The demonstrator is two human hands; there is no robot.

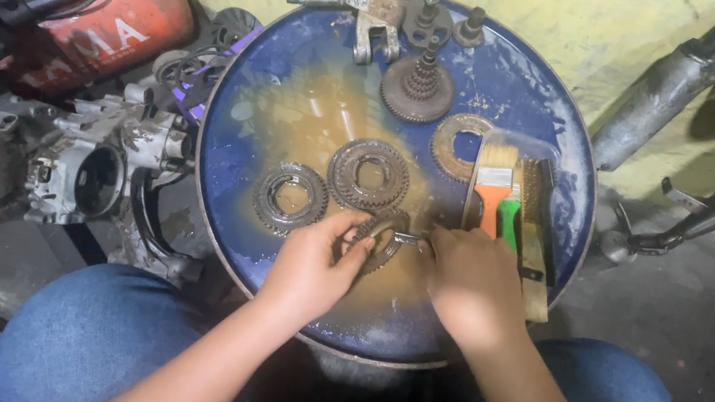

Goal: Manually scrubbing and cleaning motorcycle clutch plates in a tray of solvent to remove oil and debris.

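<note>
My left hand [309, 265] and my right hand [469, 281] meet over the near part of a round blue drum top [546, 97]. Between them they grip a dark metal gear [383, 234] with a small metal piece at its right side. Two rusty ring gears lie just beyond, one [290, 198] to the left and one [368, 174] further back. A third ring gear [459, 145] rests at the right, and a stepped cluster gear [417, 89] stands behind it. Brown oily liquid covers the middle of the drum top.
A clear tray holds an orange-handled paintbrush [494, 186], a green-handled brush [508, 220] and a wire brush [537, 229]. Shaft parts [370, 10] lie at the drum's far rim. An engine casing [57, 163] sits at the left, exhaust pipes [672, 88] at the right.
</note>
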